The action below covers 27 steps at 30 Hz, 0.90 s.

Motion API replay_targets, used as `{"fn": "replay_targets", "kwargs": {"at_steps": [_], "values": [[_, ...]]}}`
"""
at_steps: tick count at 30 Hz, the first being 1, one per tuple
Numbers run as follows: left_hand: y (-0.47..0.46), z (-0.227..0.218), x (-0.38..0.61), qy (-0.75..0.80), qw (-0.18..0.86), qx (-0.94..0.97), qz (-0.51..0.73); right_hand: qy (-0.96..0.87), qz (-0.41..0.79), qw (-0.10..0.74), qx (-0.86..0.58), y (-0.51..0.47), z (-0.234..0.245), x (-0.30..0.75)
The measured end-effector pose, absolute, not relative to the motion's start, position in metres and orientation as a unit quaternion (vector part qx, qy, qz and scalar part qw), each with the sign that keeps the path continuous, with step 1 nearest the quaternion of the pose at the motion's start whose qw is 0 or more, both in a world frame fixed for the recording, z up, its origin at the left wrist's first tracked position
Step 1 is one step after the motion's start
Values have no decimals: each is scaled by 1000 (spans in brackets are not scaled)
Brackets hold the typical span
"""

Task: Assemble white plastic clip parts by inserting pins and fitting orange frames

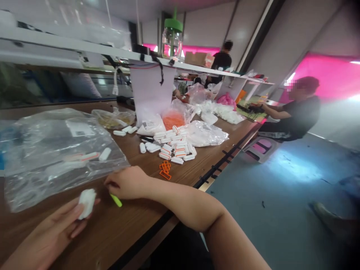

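My left hand (60, 228) grips a white plastic piece (87, 202) between thumb and fingers, above the brown table. To its right, my right hand (129, 183) is closed, knuckles up, around a slim yellow-green tool (116, 200). One end of the tool sticks out below the fist; the rest is hidden. Beyond the right hand lie several thin orange rectangular frames (165, 170). A pile of white plastic pieces (176, 144), some with orange edging, spreads behind them. Left of the right hand, a large clear plastic bag (56, 150) lies flat, with a few similar pieces on or in it.
A bag of orange parts (173, 119) and further clear bags (206, 133) stand behind the pile. A white shelf (112, 50) crosses above, carrying a green-lidded jar (172, 39). At the right, a seated person (298, 112) works beside a stool (260, 148).
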<state>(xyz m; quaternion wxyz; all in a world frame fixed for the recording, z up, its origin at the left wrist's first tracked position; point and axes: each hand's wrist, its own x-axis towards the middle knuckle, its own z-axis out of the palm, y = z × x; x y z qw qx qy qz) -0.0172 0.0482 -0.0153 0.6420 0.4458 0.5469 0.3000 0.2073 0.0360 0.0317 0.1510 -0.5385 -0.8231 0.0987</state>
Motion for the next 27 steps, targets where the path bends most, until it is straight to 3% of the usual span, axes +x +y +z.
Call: {"fn": "replay_targets", "kwargs": {"at_steps": [6, 13, 15, 19, 27], "values": [[32, 17, -1, 482, 701, 445, 279, -821, 53, 244, -513, 26, 30, 200], [25, 7, 0, 431, 728, 446, 291, -764, 55, 356, -535, 12, 67, 227], [24, 4, -1, 412, 731, 454, 300, -744, 81, 347, -566, 5, 77, 253], [21, 0, 3, 354, 756, 462, 301, -691, 98, 225, -680, -13, 71, 310], [24, -7, 3, 297, 762, 496, 291, -655, 85, 217, -719, -33, 32, 359]]}}
